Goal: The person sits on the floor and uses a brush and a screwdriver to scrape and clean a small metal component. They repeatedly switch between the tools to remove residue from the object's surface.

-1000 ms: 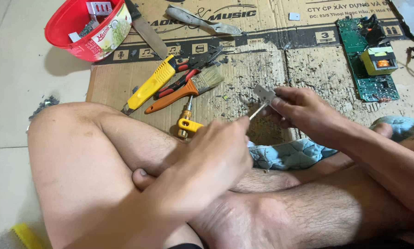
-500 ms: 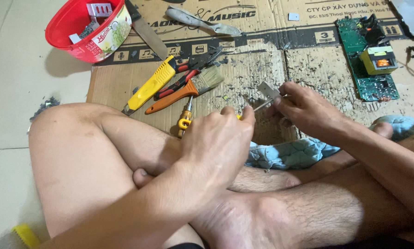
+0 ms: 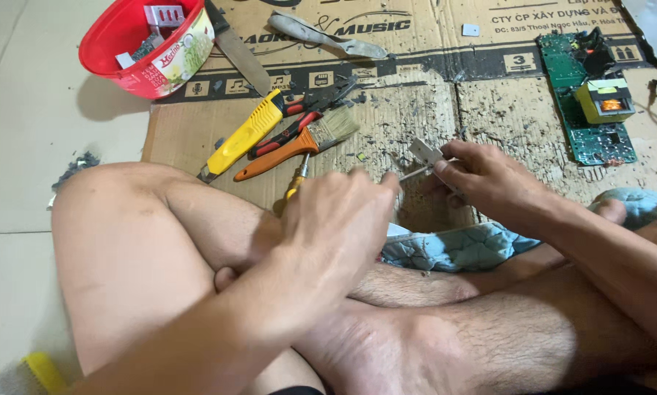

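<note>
I sit cross-legged on the floor with my knees in front of me. My right hand (image 3: 489, 183) pinches a small grey metal piece (image 3: 425, 152) just above the cardboard sheet (image 3: 416, 110). My left hand (image 3: 336, 227) is closed around a thin tool whose metal shaft (image 3: 414, 173) points right and meets that piece. The tool's handle is hidden inside my fist. A yellow-handled screwdriver (image 3: 297, 179) lies on the cardboard just behind my left hand, partly covered by it.
A yellow utility knife (image 3: 244, 135), red-and-black pliers (image 3: 306, 113) and an orange-handled brush (image 3: 299, 146) lie left of centre. A red bowl (image 3: 124, 51) of parts stands at the back left, a green circuit board (image 3: 592, 95) at the back right. A blue quilted cloth (image 3: 460, 249) rests on my leg.
My left hand has moved up and to the right, bringing the tool's shaft against the metal piece. My right hand has stayed almost in place.
</note>
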